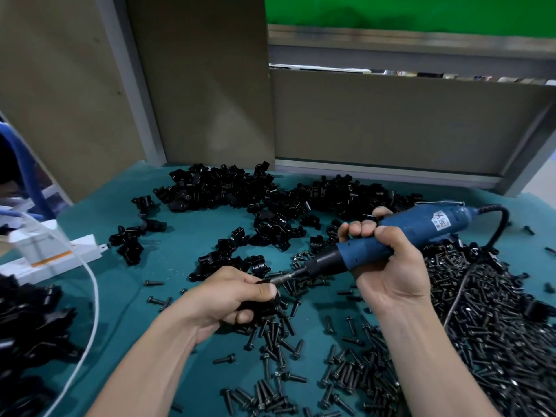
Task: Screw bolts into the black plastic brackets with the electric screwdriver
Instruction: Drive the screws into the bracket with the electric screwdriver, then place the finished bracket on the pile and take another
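Both busy: left grip curls round a black bracket, right grip round the screwdriver, label illegible.

At centre frame the left hand curls its fingers round a small black plastic bracket; the right hand grips a blue electric screwdriver.

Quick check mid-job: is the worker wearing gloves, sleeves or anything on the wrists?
No. The left hand and right hand are bare: no gloves, rings or tape visible. The left forearm and right forearm are uncovered as far as the frame shows, with no sleeves, watch or wrist strap. Fingernails look short.
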Action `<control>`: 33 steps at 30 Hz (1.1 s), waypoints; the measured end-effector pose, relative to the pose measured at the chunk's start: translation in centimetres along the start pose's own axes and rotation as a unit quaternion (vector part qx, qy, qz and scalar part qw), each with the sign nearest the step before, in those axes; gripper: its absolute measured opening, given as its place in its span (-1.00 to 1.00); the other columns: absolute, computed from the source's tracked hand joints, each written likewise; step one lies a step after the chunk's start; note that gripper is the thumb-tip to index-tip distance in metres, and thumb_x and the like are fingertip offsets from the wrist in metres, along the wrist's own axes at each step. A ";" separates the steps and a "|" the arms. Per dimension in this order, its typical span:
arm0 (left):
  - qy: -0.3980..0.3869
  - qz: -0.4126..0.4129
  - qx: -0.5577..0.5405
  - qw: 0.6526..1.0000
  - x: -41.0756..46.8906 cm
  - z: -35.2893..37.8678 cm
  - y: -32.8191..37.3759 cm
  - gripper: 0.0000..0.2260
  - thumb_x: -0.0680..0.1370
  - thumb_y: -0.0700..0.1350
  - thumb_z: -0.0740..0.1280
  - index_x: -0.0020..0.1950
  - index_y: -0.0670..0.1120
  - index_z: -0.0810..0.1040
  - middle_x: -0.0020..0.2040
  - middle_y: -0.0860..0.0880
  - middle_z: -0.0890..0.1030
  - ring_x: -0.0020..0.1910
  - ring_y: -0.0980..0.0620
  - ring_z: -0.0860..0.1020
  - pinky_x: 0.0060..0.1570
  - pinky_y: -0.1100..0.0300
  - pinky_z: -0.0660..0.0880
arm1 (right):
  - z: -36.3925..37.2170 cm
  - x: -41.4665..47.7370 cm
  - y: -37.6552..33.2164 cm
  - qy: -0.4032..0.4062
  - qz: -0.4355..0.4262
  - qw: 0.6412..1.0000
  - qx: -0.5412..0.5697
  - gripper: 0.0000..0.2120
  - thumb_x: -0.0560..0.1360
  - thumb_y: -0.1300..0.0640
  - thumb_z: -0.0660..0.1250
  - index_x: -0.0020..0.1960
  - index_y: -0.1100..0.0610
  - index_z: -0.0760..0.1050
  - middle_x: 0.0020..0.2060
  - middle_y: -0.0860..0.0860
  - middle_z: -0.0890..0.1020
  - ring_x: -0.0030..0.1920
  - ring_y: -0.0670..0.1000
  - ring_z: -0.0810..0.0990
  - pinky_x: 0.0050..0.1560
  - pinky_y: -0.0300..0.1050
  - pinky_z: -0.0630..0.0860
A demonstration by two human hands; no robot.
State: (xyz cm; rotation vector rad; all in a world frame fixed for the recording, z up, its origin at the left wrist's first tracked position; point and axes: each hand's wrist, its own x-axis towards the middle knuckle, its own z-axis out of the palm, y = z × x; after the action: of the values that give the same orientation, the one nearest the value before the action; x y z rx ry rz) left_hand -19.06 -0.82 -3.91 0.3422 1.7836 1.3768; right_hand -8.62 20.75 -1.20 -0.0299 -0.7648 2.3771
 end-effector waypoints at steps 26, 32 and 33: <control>0.145 0.206 -0.070 0.965 -4.2 -0.9 4.4 -0.60 0.51 -0.44 0.43 0.14 0.04 0.69 -0.10 0.11 0.75 -0.24 0.26 0.68 -0.34 0.44 0.52 | 2.2 -2.5 3.2 0.181 0.110 0.569 -0.795 -0.45 0.49 -0.29 0.45 0.06 0.20 0.51 -0.19 0.09 0.63 -0.26 0.06 0.58 -0.36 -0.12 0.38; 0.204 0.231 -0.101 0.946 -7.4 0.0 5.2 -0.85 0.57 -0.24 0.46 0.04 0.01 0.66 -0.17 0.09 0.73 -0.25 0.18 0.65 -0.28 0.36 0.52 | 9.5 -7.3 5.2 0.006 0.028 0.723 -0.690 -0.66 0.63 -0.20 0.31 -0.13 0.00 0.68 -0.32 0.01 0.71 -0.33 -0.05 0.67 -0.30 -0.15 0.56; 0.216 0.239 -0.123 0.939 -8.2 0.0 5.1 -0.92 0.58 -0.20 0.45 -0.01 -0.02 0.67 -0.20 0.08 0.72 -0.27 0.16 0.65 -0.32 0.33 0.53 | 11.4 -8.2 6.1 -0.017 0.082 0.833 -0.547 -0.68 0.67 -0.13 0.28 -0.07 -0.01 0.71 -0.26 0.06 0.74 -0.30 -0.04 0.69 -0.28 -0.13 0.61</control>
State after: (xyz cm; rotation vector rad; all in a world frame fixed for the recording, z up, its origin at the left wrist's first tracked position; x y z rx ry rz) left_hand -15.42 -4.37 4.30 0.3731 1.9171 2.1340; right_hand -7.82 6.26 3.67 -0.5414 -2.0939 1.7516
